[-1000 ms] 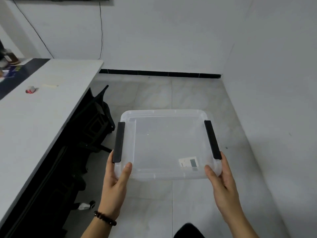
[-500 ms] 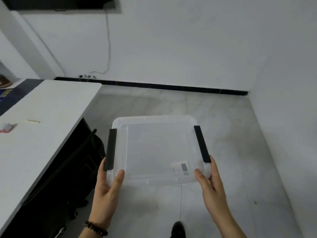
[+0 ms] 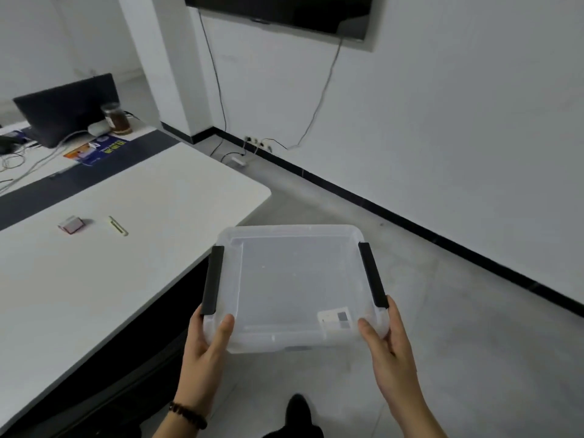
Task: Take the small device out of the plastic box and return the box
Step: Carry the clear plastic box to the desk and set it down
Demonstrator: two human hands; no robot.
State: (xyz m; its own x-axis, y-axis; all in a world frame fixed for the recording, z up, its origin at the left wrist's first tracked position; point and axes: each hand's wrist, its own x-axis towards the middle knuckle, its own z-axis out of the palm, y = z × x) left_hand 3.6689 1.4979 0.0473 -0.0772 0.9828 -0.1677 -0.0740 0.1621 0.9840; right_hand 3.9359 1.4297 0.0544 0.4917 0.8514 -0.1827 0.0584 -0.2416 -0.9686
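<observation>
Nearest the camera, a dark shoe tip shows on the grey floor between the two forearms, and a dark beaded bracelet circles the left wrist. The left hand closes its grip on the near left corner of the plastic box, thumb on top of the lid and fingers under the rim; the right hand clamps the near right corner the same way. The box is held level in the air over the floor, just off the tabletop's right edge, translucent and lidded, nothing visible inside it. It is close to square, its black latches running along the left and right sides, away from the person. A small white label with grey patches sits near the right front corner; its print is too small to read. On the white tabletop, well apart from the box, lies a small red-and-white device with a pale stick-shaped item beside it, angled away to the left. Further back stand an open black laptop, a jar of brown contents, and a blue-and-orange leaflet whose writing is illegible. A dark screen hangs on the far wall, cables trailing down.
</observation>
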